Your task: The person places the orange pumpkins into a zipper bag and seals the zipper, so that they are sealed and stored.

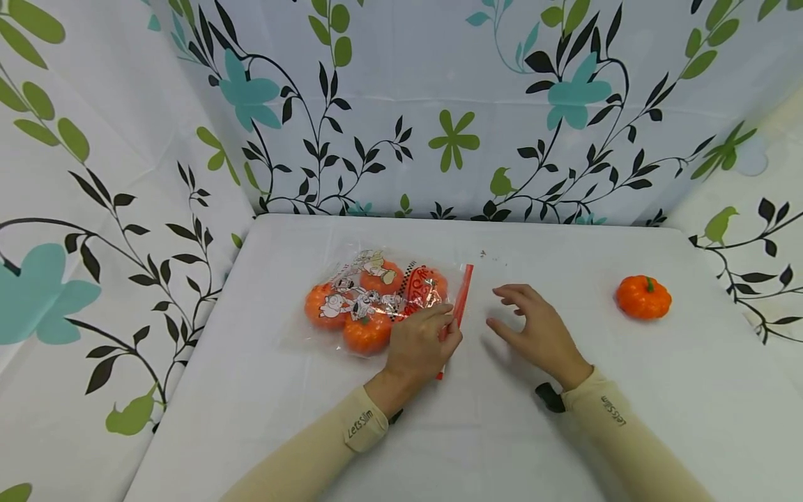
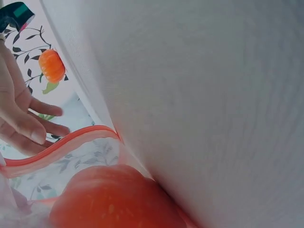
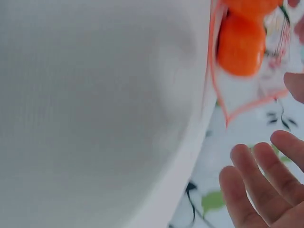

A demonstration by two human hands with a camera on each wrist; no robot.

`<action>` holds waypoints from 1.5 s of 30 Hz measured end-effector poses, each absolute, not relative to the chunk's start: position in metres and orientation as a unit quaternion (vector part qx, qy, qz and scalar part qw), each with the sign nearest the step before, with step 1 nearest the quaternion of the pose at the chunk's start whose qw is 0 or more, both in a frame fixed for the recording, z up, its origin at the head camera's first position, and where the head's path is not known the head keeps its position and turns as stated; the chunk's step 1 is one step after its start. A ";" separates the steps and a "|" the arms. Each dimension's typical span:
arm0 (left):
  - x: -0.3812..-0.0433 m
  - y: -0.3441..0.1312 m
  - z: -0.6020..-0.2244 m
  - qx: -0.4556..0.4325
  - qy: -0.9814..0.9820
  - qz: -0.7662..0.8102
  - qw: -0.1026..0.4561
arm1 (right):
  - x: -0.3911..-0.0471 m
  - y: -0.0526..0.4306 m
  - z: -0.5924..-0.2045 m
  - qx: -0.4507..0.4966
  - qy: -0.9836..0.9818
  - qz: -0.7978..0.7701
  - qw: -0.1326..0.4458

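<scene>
- The left hand (image 1: pixel 422 343) grips the clear bag (image 1: pixel 366 304) at its right-hand end, fingers bent over the plastic just beside the red strip (image 1: pixel 465 286) along the bag's edge
- The right hand (image 1: pixel 541 335) is released and holds nothing; its fingers are apart and slightly bent, and it hangs above the table (image 1: pixel 489 453) between the red strip and the loose pumpkin (image 1: pixel 643 298), with a shadow below it
- The clear bag lies on the table a little left of centre, its strip edge toward the right hand but not touching it
- Four orange pumpkins (image 1: pixel 368 335) sit together in the bag, the one at the right partly covered by red lettering (image 1: pixel 417 289)
- White cartoon figures are also printed on the plastic
- In the left wrist view the red strip arches upward, with one orange pumpkin close behind it
- The loose pumpkin, orange with a green stem, rests on the table at the right, well apart from the bag
- Beige sleeves (image 1: pixel 301 446) cover both arms, with dark writing near the cuffs
- White cloth (image 1: pixel 401 84) hangs behind the table, patterned with dark leaves, green birds and blue flowers
</scene>
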State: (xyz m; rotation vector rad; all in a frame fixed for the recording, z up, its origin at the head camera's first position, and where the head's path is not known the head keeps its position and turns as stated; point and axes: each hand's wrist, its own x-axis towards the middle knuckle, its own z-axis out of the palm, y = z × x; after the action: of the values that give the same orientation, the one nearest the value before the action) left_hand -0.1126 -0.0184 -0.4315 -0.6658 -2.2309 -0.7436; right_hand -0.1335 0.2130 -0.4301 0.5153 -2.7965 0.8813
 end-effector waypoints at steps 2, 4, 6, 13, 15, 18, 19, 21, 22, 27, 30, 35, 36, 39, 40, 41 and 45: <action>-0.113 -0.018 -0.431 -0.255 -0.858 -0.287 0.342 | -0.136 0.225 -0.426 0.166 -0.947 0.254 0.108; -0.113 -0.018 -0.431 -0.255 -0.857 -0.289 0.341 | -0.139 0.238 -0.422 0.164 -0.953 0.212 0.142; -0.113 -0.017 -0.431 -0.256 -0.857 -0.292 0.339 | -0.143 0.253 -0.419 0.167 -0.955 0.169 0.180; -0.112 -0.018 -0.431 -0.253 -0.860 -0.297 0.331 | -0.155 0.302 -0.409 0.147 -0.958 0.096 0.226; -0.111 -0.018 -0.431 -0.251 -0.861 -0.298 0.327 | -0.156 0.313 -0.406 0.124 -0.965 0.102 0.208; -0.111 -0.018 -0.430 -0.249 -0.863 -0.301 0.321 | -0.156 0.325 -0.402 0.084 -0.972 0.120 0.181; -0.110 -0.018 -0.430 -0.248 -0.863 -0.301 0.320 | -0.156 0.329 -0.401 0.072 -0.974 0.125 0.177; -0.111 -0.018 -0.430 -0.248 -0.864 -0.300 0.319 | -0.157 0.336 -0.400 0.053 -0.974 0.139 0.173; -0.111 -0.017 -0.430 -0.247 -0.864 -0.300 0.320 | -0.157 0.340 -0.400 0.046 -0.973 0.144 0.174; -0.110 -0.017 -0.431 -0.248 -0.864 -0.293 0.326 | -0.158 0.355 -0.402 0.005 -0.974 0.155 0.162; -0.110 -0.017 -0.431 -0.249 -0.866 -0.290 0.323 | -0.157 0.362 -0.405 -0.031 -0.978 0.156 0.135; -0.110 -0.017 -0.431 -0.249 -0.868 -0.289 0.319 | -0.157 0.375 -0.409 -0.072 -0.976 0.181 0.095; -0.110 -0.017 -0.431 -0.249 -0.868 -0.289 0.318 | -0.157 0.377 -0.410 -0.077 -0.975 0.189 0.088; -0.110 -0.016 -0.431 -0.250 -0.867 -0.291 0.318 | -0.157 0.384 -0.412 -0.090 -0.972 0.208 0.068; -0.110 -0.016 -0.431 -0.250 -0.867 -0.289 0.319 | -0.156 0.386 -0.413 -0.094 -0.970 0.217 0.064; -0.110 -0.016 -0.431 -0.250 -0.867 -0.289 0.319 | -0.156 0.388 -0.414 -0.100 -0.968 0.222 0.060; -0.110 -0.016 -0.430 -0.252 -0.868 -0.287 0.319 | -0.155 0.394 -0.416 -0.139 -0.960 0.242 0.035</action>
State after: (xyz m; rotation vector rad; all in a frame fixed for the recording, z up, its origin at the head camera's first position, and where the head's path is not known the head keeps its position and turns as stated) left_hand -0.1103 -0.0164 -0.4298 -0.6618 -2.2822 -0.7549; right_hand -0.1553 0.3944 -0.4161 -0.4265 -2.9499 0.7437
